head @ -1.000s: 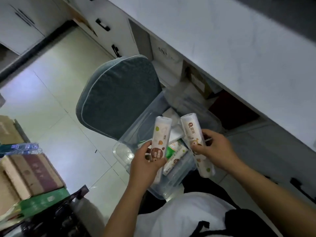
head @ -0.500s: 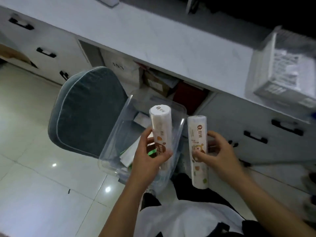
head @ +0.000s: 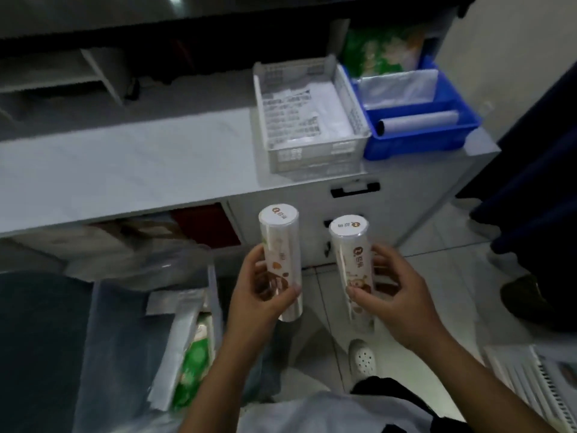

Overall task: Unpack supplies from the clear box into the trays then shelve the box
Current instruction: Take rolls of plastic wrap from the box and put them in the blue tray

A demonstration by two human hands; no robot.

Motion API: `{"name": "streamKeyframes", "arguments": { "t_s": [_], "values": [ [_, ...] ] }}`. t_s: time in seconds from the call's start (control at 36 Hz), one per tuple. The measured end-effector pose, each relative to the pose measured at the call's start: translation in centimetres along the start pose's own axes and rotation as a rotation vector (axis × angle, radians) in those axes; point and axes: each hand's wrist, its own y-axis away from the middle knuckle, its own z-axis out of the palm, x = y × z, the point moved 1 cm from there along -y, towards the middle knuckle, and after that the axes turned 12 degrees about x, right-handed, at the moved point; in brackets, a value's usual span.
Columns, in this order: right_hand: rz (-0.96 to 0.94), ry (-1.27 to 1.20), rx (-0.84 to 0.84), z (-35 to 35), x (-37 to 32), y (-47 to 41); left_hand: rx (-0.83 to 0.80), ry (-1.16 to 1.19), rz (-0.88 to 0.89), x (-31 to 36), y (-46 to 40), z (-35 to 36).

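My left hand (head: 260, 295) wraps around one roll (head: 281, 260) and holds it up. My right hand (head: 395, 300) wraps around the other roll (head: 354, 264). The two rolls stand side by side, apart, in front of the drawers (head: 406, 207). The clear box (head: 103, 348) is near me on the left, with packets (head: 190, 360) inside. Far on the counter (head: 125, 170) sit a white tray (head: 352, 142) and a blue tray (head: 421, 139), touching.

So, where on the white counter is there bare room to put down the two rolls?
The white counter is bare left of the white slotted tray. The right end is crowded: that tray and the blue bin fill it.
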Motion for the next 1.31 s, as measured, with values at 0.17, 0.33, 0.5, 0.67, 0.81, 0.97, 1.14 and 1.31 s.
{"name": "streamKeyframes", "arguments": {
  "t_s": [0.17, 0.33, 0.5, 0.67, 0.81, 0.97, 1.14, 1.31],
  "values": [
    [0.105, -0.064, 0.137, -11.4, 5.3, -4.5, -0.105, -0.046, -0.03, 2.2, -2.1, 12.9],
    [0.079, -0.025, 0.179, -20.8, 7.7, -10.7, -0.096, -0.003, -0.008, 5.9, -5.0, 22.8],
    [0.009, -0.054, 0.245, -25.0, 8.7, -16.7, -0.102, -0.006, 0.014, 9.3, -8.0, 26.6],
    [-0.04, -0.057, 0.284, -24.3, 8.6, -21.4, -0.088, 0.014, -0.067, 10.4, -12.5, 26.9],
    [-0.075, -0.03, 0.231, -23.5, 6.9, -25.4, -0.083, 0.082, -0.166, 10.3, -17.0, 27.4],
    [-0.195, 0.149, 0.301, -22.5, 2.5, -32.2, -0.096, 0.229, -0.188, 11.3, -24.7, 27.7],
    [-0.304, 0.462, 0.186, -20.4, -1.1, -38.5, -0.14, 0.313, -0.214, 12.4, -31.1, 27.1],
    [-0.351, 0.742, -0.185, -18.4, -2.4, -43.6, -0.204, 0.346, -0.226, 12.4, -34.9, 27.2]
  ]
}}
